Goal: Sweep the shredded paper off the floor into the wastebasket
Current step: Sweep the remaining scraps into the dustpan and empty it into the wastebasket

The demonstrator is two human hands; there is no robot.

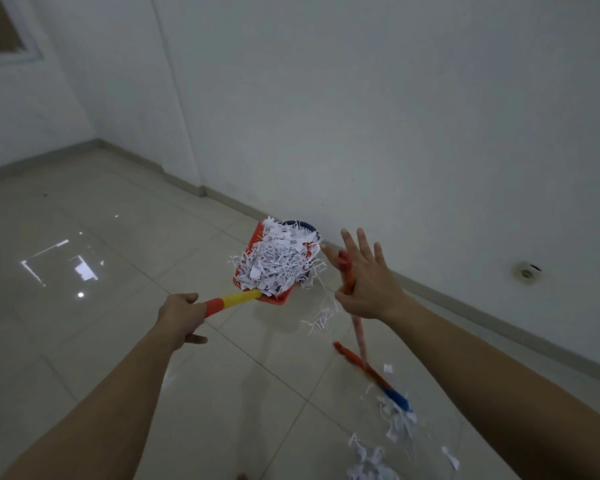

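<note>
From the head camera, looking down over both forearms, the left hand [180, 315] is curled tight around the end of a dustpan handle [232, 301], which is banded orange and yellow. The handle runs up and to the right to an orange dustpan [274, 296] held off the floor and heaped with shredded paper [278, 258]. The far edge of the dustpan sits over a dark blue wastebasket [300, 225] that stands against the foot of the wall; only part of its rim shows behind the heap. A few strips hang over the dustpan's right side and trail down towards the floor.

The right hand [364, 277] is just to the right of the dustpan. Its fingers are spread and nearly straight, pointing up, while the thumb and the base of the palm press against an orange broom handle [347, 271]. The handle leans down and to the right to the broom head [368, 370], a long orange bar with a blue end that lies on the tiles.

More shredded paper lies on the tiled floor [118, 341]: a small clump [321, 317] under the dustpan, a bunch [397, 419] at the blue end of the broom head, and another pile [371, 460] near the lower edge of the view. A small round fitting [527, 271] is set low in the white wall [395, 116] on the right.
</note>
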